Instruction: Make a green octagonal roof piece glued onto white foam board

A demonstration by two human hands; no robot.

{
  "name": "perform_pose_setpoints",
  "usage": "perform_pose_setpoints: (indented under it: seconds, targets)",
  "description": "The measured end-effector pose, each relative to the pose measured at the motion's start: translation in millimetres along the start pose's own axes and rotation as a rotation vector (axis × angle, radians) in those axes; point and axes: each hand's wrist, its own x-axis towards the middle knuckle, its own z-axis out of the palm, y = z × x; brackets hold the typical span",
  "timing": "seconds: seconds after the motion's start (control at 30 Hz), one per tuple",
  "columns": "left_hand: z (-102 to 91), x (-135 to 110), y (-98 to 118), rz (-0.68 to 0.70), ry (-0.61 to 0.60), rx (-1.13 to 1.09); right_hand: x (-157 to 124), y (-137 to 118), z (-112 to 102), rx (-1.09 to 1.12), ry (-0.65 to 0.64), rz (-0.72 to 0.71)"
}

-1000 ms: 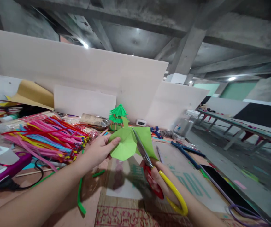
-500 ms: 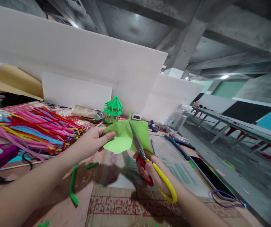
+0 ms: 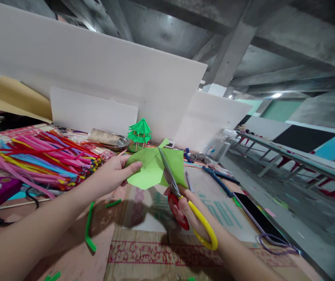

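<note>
My left hand (image 3: 122, 168) pinches the left edge of a light green sheet of paper (image 3: 146, 177), thumb on top. Wrapped round the red and yellow handles of a pair of scissors (image 3: 201, 218) is my right hand (image 3: 186, 208). The metal blades lie across the paper and point up and away from me. A cut flap of the paper sticks up at its far edge, near the blade tips. Behind the paper stands a small green model (image 3: 140, 132) with a layered, roof-like top on thin sticks.
Bundles of coloured pipe cleaners (image 3: 47, 156) lie on the left. Toward the right are blue-handled pliers (image 3: 218, 179), a phone (image 3: 261, 218) and a clear plastic jar (image 3: 222, 144). Green pipe-cleaner pieces (image 3: 89, 228) lie on the near table. White boards (image 3: 97, 74) stand behind.
The cut flap at the paper's far edge now leans further right, in front of the small white digital clock. Both hands and the scissors stay almost in place.
</note>
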Motion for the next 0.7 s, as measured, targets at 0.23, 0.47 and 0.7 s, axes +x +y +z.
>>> perform_pose_setpoints:
  seconds: [0.23, 0.47, 0.7]
  targets:
    - [0.2, 0.7, -0.7, 0.0, 0.01, -0.015, 1.5, 0.6, 0.3, 0.014, -0.012, 0.007]
    - [-1.2, 1.2, -0.9, -0.016, -0.008, -0.008, 1.7, -2.9, 0.2, -0.02, 0.012, 0.028]
    - [-1.5, 1.7, -2.5, -0.031, -0.003, -0.014, 2.8, -4.1, 1.1, 0.033, -0.007, 0.04]
